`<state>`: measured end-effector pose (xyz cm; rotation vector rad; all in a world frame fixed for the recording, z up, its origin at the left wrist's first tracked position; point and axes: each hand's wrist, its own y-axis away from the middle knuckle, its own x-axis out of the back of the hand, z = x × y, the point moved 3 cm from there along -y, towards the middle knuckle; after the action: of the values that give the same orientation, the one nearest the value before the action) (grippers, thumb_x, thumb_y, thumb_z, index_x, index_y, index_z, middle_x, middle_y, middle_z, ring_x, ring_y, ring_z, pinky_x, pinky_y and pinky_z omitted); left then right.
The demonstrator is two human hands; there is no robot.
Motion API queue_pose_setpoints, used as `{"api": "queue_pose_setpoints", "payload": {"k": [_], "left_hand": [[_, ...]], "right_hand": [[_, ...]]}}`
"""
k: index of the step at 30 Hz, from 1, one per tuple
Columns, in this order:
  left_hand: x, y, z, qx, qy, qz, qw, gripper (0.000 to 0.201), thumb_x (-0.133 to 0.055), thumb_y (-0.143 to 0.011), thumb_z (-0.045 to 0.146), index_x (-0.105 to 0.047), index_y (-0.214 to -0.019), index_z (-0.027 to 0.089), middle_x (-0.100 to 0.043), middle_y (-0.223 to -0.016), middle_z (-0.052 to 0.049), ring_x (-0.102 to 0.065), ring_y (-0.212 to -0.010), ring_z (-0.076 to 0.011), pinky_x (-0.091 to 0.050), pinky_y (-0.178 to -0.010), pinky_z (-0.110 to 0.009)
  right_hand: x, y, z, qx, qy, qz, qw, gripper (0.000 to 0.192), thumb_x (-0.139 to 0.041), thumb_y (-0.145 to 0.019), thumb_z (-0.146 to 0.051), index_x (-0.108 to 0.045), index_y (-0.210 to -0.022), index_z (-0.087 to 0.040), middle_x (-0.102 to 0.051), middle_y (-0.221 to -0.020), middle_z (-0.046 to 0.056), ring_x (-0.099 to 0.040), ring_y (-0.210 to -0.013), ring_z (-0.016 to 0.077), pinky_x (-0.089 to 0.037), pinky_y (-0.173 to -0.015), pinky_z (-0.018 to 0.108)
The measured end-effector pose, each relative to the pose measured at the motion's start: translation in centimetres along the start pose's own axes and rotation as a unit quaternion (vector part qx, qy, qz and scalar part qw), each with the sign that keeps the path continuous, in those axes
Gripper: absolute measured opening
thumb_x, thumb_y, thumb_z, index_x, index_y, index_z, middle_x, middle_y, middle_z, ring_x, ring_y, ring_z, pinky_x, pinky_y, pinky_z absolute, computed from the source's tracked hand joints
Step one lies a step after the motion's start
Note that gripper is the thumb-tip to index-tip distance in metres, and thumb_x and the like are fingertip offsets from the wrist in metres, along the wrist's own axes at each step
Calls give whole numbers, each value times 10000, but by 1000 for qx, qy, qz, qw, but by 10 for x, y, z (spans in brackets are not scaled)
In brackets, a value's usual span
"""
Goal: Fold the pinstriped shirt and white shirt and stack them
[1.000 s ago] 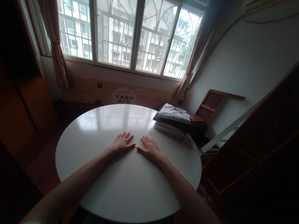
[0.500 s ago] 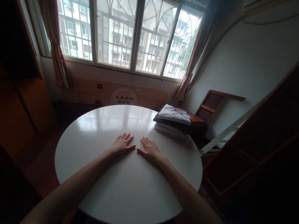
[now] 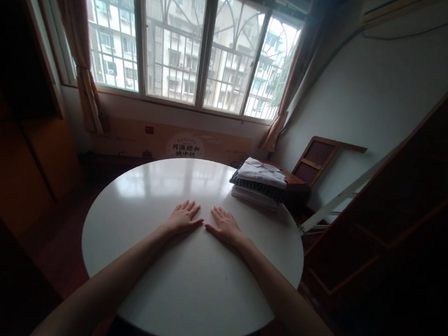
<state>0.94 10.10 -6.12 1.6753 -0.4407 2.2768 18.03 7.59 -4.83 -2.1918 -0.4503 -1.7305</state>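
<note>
My left hand [image 3: 184, 217] lies flat, palm down, on a round white table [image 3: 193, 291]. Its fingers are spread and hold nothing. Beside it, a small gap away, my right hand [image 3: 223, 225] rests the same way with fingers apart and nothing in them. The two thumbs point toward each other. Beyond my right hand, at the table's far right edge, sits a stack of folded clothes: a white shirt [image 3: 263, 172] on top, a dark striped garment [image 3: 242, 181] under it, and white folded cloth [image 3: 251, 195] at the bottom.
Behind the stack stands a brown wooden piece of furniture [image 3: 289, 178], with a wooden frame [image 3: 316, 158] near the wall. A white metal ladder-like frame [image 3: 334, 206] leans at the right. Barred windows [image 3: 173, 54] with tied curtains [image 3: 87, 93] span the far side.
</note>
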Motion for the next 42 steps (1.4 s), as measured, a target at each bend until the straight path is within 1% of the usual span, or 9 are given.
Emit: {"api": "queue_pose_setpoints", "payload": {"k": [20,28,36,42], "left_hand": [[-2,-1,-1,-9,-8,6,1000,714,-254,-768,655,-321,-1324,212,-221,-1425,-92,-141,-1309,-289,-135,-1035,-438],[1,1,-1,-10,-36,2,999,726,-199,-770,670,-316,-1325,216,-233,-1422,-87,-155,-1308,-279,-163,-1035,-429],[3,2,1,-6,-34,0,999,717,-202,-774,663,-309,-1328,221,-239,-1420,-84,-154,-1310,-271,-159,-1039,-427],[2,1,1,-9,-31,8,999,716,-211,-771,666,-315,-1326,226,-242,-1419,-84,-153,-1310,-273,-164,-1037,-433]], "right_hand": [[-5,-3,4,-1,-4,0,1000,779,-249,-786,-665,-269,-1357,-136,-200,-1427,92,-139,-1312,235,-97,-1050,382],[-4,-4,2,-8,7,-11,1000,771,-248,-792,-655,-247,-1365,-139,-187,-1432,93,-135,-1313,224,-89,-1048,368],[-3,-4,3,-8,1,-13,1000,769,-259,-791,-653,-253,-1362,-139,-188,-1432,91,-130,-1314,220,-92,-1048,369],[-1,-3,2,-6,-3,-4,1000,772,-258,-789,-655,-272,-1355,-130,-203,-1428,97,-144,-1310,227,-94,-1048,370]]}}
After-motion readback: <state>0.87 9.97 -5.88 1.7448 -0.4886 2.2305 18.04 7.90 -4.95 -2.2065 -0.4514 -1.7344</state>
